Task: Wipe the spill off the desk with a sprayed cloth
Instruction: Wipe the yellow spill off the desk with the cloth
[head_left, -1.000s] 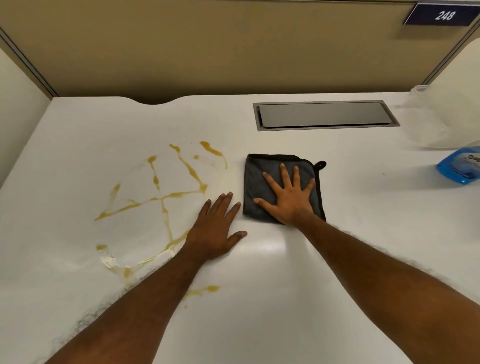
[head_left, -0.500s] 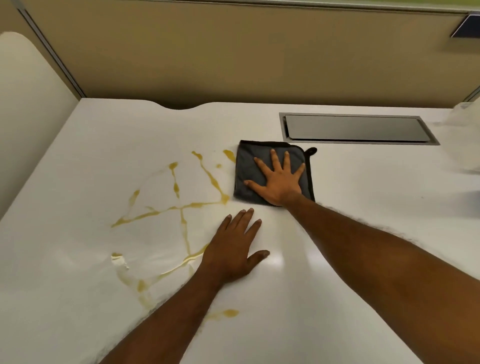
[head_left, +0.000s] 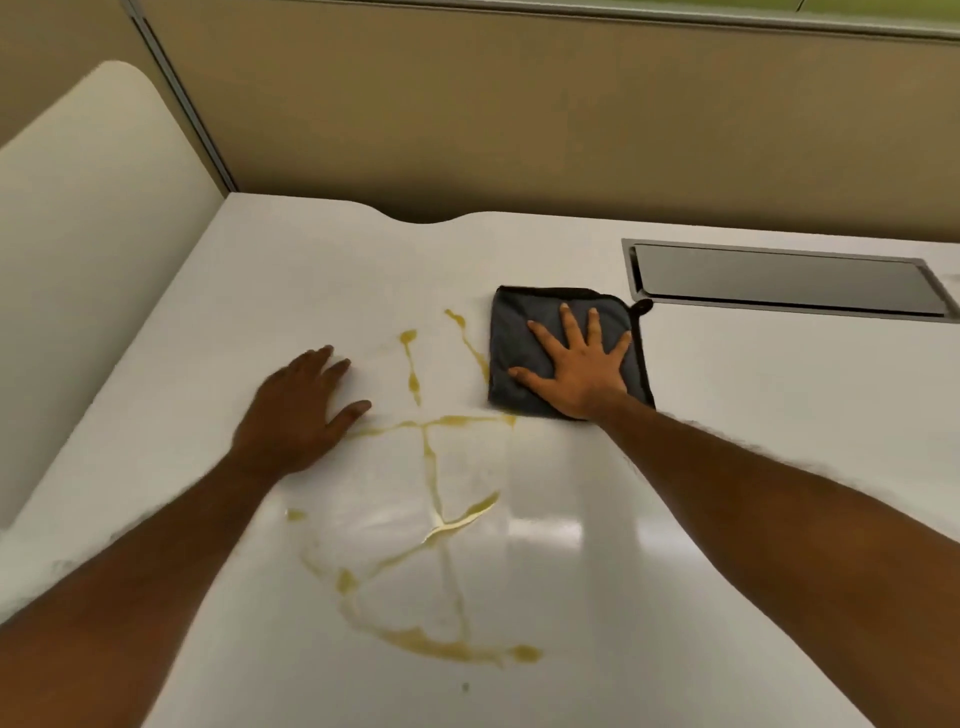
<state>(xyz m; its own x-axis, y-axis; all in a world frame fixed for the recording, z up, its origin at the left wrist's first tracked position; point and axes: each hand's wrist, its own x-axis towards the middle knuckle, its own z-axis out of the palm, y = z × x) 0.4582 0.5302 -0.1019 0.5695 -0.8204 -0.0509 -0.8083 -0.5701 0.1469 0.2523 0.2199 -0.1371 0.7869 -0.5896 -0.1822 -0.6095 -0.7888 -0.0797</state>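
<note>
Currently right hand (head_left: 582, 369), grip spread flat, presses cloth (head_left: 511, 335) at edge of spill (head_left: 431, 467); risk: left hand (head_left: 296, 415), grip likewise spread on worktop (head_left: 753, 415), may smear adjacent streaks.

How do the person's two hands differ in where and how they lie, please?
The right hand lies, fingers spread, on the grey cloth; the left hand is on bare desk beside the yellow spill, fingers closer together. The left looks blurred, the right sharp. Both are open, palms down.
</note>
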